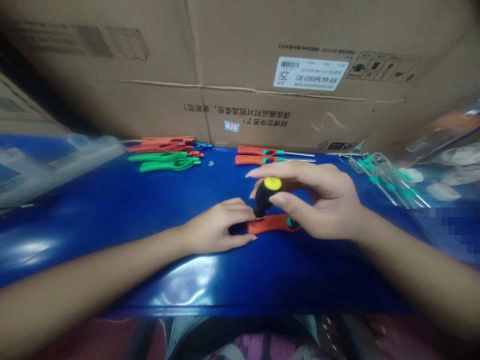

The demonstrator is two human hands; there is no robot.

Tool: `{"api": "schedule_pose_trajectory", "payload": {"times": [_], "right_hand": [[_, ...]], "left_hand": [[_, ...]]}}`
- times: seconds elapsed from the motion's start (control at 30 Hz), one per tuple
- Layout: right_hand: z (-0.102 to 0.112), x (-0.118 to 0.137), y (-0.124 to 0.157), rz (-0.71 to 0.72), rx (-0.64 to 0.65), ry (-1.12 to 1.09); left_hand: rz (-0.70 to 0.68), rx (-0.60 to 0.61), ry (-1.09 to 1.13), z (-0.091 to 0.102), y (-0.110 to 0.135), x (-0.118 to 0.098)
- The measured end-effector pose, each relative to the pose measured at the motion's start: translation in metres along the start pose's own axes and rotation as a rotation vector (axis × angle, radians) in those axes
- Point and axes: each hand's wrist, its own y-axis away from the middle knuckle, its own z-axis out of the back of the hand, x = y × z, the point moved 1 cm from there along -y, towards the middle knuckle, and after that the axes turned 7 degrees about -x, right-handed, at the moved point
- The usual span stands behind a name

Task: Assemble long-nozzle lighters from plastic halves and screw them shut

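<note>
An orange gas lighter (268,225) with a teal trigger lies flat on the blue tabletop in front of me. My left hand (221,225) pinches its left end between thumb and fingers. In my right hand (328,200) is a short screwdriver (263,199) with a black handle and a yellow cap, gripped by thumb and fingers. Slightly tilted, the screwdriver points down at the lighter's left part, its tip at or very near the body. The right hand covers the lighter's right end, so I cannot see whether a metal tube is there.
Orange and green lighter shells (165,155) lie at the back left. Two orange lighters with metal tubes (275,155) rest at the back middle. Several metal tubes with teal parts (390,180) are piled at the right. A large cardboard box (240,60) walls off the back.
</note>
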Motion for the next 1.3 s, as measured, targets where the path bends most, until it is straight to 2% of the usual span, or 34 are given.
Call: {"api": "schedule_pose_trajectory", "payload": {"times": [0.1,0.17,0.23,0.37,0.43,0.53,0.6,0.73,0.8,0.9,0.93,1.0,1.07,1.13,1.2,1.3], "right_hand": [[-0.002,0.0,0.002,0.144,-0.111,0.194],[-0.003,-0.001,0.003,0.23,-0.117,0.282],[-0.003,0.0,0.001,0.21,-0.062,0.231],[-0.003,-0.001,-0.002,0.044,0.036,-0.005],[-0.003,-0.003,-0.001,0.063,-0.023,0.029],[-0.002,-0.008,0.001,0.184,-0.081,0.237],[-0.001,-0.007,0.001,0.207,-0.021,0.266],[0.002,-0.001,-0.003,0.107,0.119,0.065],[0.003,0.001,-0.003,0.106,0.072,0.085],[0.003,0.001,0.001,0.231,-0.056,0.285],[0.003,0.001,0.002,0.258,-0.063,0.33],[0.003,0.001,0.001,0.23,0.001,0.314],[0.003,0.003,-0.001,0.136,0.093,0.189],[0.003,0.005,-0.003,0.083,0.123,0.073],[0.005,0.005,-0.003,0.105,0.065,0.087],[0.005,0.003,0.001,0.24,-0.044,0.278]], "left_hand": [[-0.011,-0.012,0.004,-0.001,0.001,0.001],[-0.01,-0.011,0.002,-0.002,0.002,0.002],[-0.012,-0.007,-0.003,-0.001,0.002,0.002],[-0.002,0.015,-0.023,-0.001,0.002,0.002],[-0.003,0.013,-0.027,-0.001,0.002,0.002],[-0.01,0.006,-0.02,0.0,0.002,0.002],[-0.004,0.003,-0.014,0.0,0.001,0.001],[0.003,0.003,-0.008,0.0,0.001,0.001],[-0.001,0.004,-0.003,0.0,0.002,0.002],[-0.007,0.005,-0.004,0.0,0.002,0.002],[-0.01,0.004,-0.005,0.0,0.002,0.002],[-0.014,0.001,-0.003,0.0,0.001,0.002],[-0.007,0.008,0.006,0.0,0.001,0.002],[0.002,0.014,0.008,0.0,0.001,0.002],[0.003,0.013,0.0,0.0,0.001,0.002],[-0.008,0.012,-0.004,0.0,0.001,0.002]]}}
